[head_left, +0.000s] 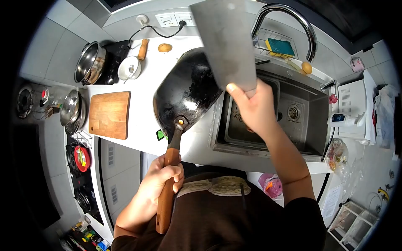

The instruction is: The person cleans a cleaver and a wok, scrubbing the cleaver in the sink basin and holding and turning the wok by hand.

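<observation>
My left hand (165,178) is wrapped round the wooden handle of a black wok (178,94). The wok is tilted over the white counter, its dark surface shiny with patches. In my right hand (255,109) is a broad metal cleaver (230,42), its blade raised and pointing away from me. The cleaver's handle is hidden inside my fingers. The blade overlaps the wok's right edge in view; I cannot tell whether they touch.
To the right is a steel sink (217,144) with a curved faucet (310,31) and a sponge (279,48) in a wire rack. A wooden cutting board (109,115), a white bowl (129,68) and a potato (165,47) lie on the left counter. A steel pot (90,62) stands behind.
</observation>
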{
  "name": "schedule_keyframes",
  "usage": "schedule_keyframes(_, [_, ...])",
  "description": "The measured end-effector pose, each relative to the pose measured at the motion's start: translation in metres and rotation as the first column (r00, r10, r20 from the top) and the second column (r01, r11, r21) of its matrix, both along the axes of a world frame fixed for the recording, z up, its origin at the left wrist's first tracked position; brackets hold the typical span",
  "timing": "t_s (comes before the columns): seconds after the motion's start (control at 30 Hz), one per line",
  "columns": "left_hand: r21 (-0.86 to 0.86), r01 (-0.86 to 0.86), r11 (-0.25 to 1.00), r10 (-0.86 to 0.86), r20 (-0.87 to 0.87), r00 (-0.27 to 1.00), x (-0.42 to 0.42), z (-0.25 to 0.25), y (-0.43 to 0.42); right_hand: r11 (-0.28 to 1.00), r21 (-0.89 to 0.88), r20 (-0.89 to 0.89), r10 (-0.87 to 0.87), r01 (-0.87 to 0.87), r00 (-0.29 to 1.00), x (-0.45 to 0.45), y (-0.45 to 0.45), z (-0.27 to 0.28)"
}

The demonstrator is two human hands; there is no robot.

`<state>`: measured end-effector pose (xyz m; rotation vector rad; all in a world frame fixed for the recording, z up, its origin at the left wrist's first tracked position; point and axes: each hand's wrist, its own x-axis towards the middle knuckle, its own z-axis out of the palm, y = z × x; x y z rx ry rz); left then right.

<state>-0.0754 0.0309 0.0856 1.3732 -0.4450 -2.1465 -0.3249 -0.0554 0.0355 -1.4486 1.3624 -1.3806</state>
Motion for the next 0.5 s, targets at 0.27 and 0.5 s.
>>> schedule_keyframes(0.27, [0.008,-0.006,1.000,0.006,0.008,1.000,0.000,0.001,-0.001,0.999,0.047,-0.068,0.009,-0.006,0.998,0.005,0.005,0.000])
schedule_keyframes(0.5, [0.004,0.008,1.000,-0.009,0.009,1.000,0.000,-0.001,0.000,0.996,0.064,-0.016,0.071,-0.070,0.997,0.011,0.015,-0.003])
